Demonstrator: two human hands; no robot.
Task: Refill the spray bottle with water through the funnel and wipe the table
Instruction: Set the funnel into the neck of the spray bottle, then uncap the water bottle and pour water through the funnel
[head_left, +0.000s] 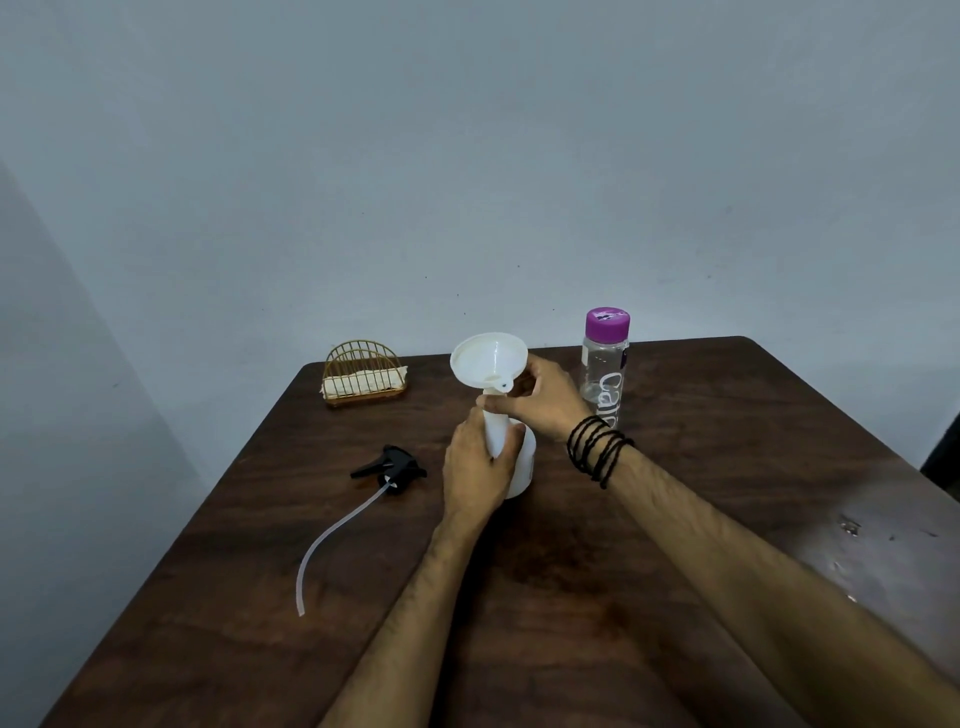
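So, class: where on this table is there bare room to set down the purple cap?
Bare wood lies right of the water bottle, and between the napkin holder and sprayer head. It is crowded around the spray bottle, funnel and both hands.

Dark wooden table (675, 519), loaded.
Carried on it: wire holder (363, 376), spray bottle (519, 467) with funnel (485, 358), trigger head (392, 462), clear bottle (602, 369).
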